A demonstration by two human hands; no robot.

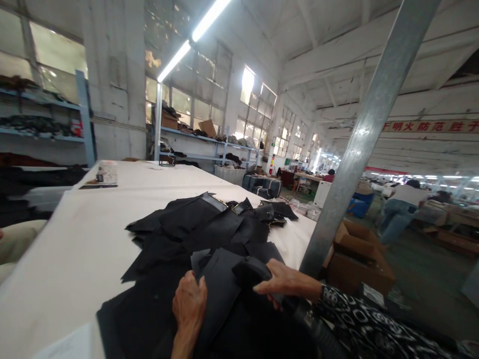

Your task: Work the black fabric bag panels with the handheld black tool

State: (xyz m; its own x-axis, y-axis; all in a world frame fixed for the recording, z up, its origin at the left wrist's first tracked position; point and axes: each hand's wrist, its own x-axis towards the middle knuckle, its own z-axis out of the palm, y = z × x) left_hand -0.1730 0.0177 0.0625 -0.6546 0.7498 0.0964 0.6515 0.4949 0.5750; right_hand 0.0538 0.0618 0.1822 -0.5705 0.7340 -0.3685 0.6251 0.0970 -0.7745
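Black fabric pieces (209, 227) lie in a loose, overlapping heap on the pale tabletop. My left hand (190, 301) is closed at the left edge of a dark fabric panel (220, 279), gripping it with the thumb on the near side. In my right hand (282, 281) is a black nozzle (251, 270), its tip over the panel's right side. A dark ribbed hose (318, 329) runs from the nozzle toward the lower right. Part of the nozzle's grip is hidden by my fingers.
A slanted metal post (359, 144) stands at the table's right edge, close to my right arm. Beyond it sit open cardboard boxes (359, 264) on the floor. Paper (67, 344) lies at the near left corner. Another person (404, 199) stands far right.
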